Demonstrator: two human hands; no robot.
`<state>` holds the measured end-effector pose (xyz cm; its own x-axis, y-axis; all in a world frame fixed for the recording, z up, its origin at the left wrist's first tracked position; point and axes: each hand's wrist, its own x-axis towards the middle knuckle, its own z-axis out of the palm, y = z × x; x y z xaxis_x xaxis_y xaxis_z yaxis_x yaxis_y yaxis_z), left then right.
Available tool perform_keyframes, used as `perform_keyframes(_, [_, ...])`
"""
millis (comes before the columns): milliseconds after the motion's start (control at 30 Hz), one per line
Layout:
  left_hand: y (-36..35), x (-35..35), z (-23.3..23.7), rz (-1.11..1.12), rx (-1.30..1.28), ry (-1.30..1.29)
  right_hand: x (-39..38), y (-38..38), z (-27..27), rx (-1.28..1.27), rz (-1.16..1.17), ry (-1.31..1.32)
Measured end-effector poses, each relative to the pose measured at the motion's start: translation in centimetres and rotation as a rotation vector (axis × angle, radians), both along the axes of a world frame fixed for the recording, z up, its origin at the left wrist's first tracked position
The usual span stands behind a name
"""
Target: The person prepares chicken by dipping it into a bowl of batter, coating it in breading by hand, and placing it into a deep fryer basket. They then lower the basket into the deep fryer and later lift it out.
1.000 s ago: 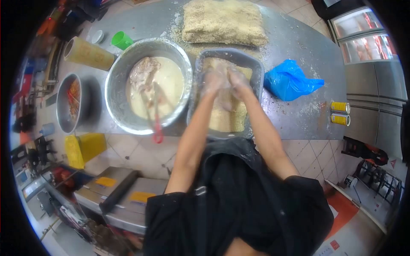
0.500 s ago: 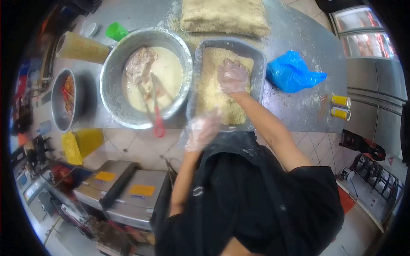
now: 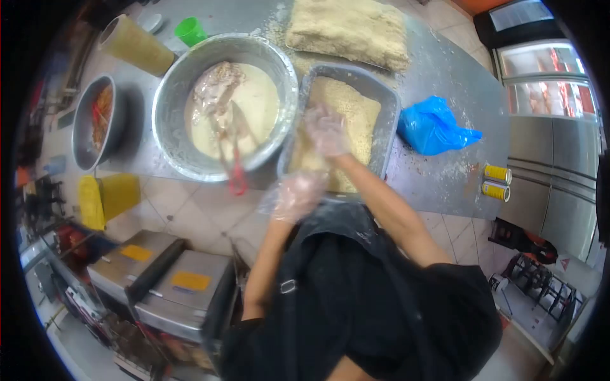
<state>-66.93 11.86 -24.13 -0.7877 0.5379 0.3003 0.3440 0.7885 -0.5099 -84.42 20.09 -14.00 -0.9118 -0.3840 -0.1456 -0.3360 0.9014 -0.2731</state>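
Item under hand: breadcrumbs (image 3: 353,106), a loose pale-tan bed filling a grey rectangular tray (image 3: 389,120).
Location: the tray stands on the steel counter (image 3: 445,70), its near end at the counter's edge and its left side touching a large metal bowl (image 3: 166,120).
Right hand (image 3: 327,130): gloved, laid palm down on the crumbs with fingers spread; the grip is flat and unclosed. Whether a piece lies beneath it cannot be told.
Left hand (image 3: 297,193): in a loose clear glove, at the near end of the tray; blurred, so the state of its grip cannot be told.
Appearance: coarse, dry, uneven surface; crumbs are also scattered on the counter around the tray.
Handling, judged: light and loose, will shed and spill if squeezed. Any battered piece buried there would likely be soft, limp and slippery.
Hold, judged: scoop from beneath with flat fingers, supporting the edges, not a pinch.
Adjacent: the bowl holds pale batter (image 3: 257,108), meat (image 3: 213,92) and red-handled tongs (image 3: 236,181); a blue bag (image 3: 435,124) lies right of the tray; a heap of crumbed pieces (image 3: 346,32) lies beyond it.
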Motion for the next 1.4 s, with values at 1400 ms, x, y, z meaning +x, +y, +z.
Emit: perform_keyframes(1400, [2.8,-8.2,16.7,0.503,1.746,-1.172,3.3,8.9,5.3,-1.192,-0.922,-0.778])
